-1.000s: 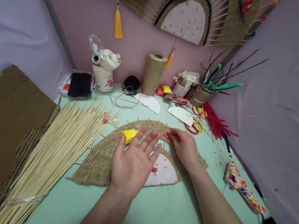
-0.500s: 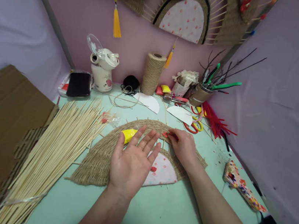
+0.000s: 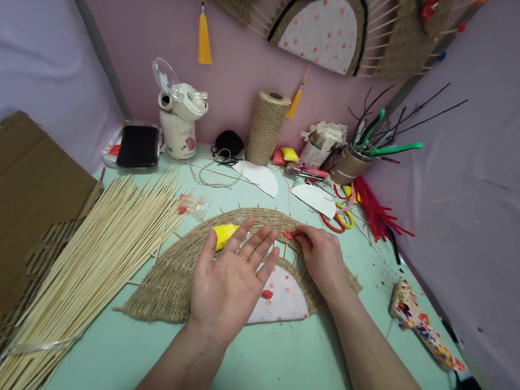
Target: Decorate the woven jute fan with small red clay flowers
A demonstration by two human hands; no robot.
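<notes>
Woven jute arch [image 3: 166,285] lies flat on the mint-green table [image 3: 266,375], in the middle of the view, its straight edge toward the person and its curved edge toward the wall. A spotted pink fabric inset [image 3: 281,298] fills its inner half-round.

The left hand [image 3: 227,287] rests palm-down over the middle of the arch, fingers straight and slightly apart, gripping nothing; the fingertips lie just beside a yellow piece [image 3: 224,233] that sits on the weave. The right hand [image 3: 324,260] is on the arch's right shoulder, thumb and forefinger pinched together on a small red piece [image 3: 289,234] at the woven band.

Against the picture half a second back, very little differs. The arch, the yellow piece and the red piece sit in the same places. The left hand keeps its flat pose, the fingers a touch closer together. The right hand holds the same pinch at the same spot. The small shift of the whole scene comes from the head camera, not from the things.

A loose heap of bamboo skewers [image 3: 82,271] fans out to the left, touching the arch's left end, with cardboard [image 3: 10,204] beyond. Behind the arch stand a twine spool [image 3: 267,126] and red-handled scissors [image 3: 336,220].
</notes>
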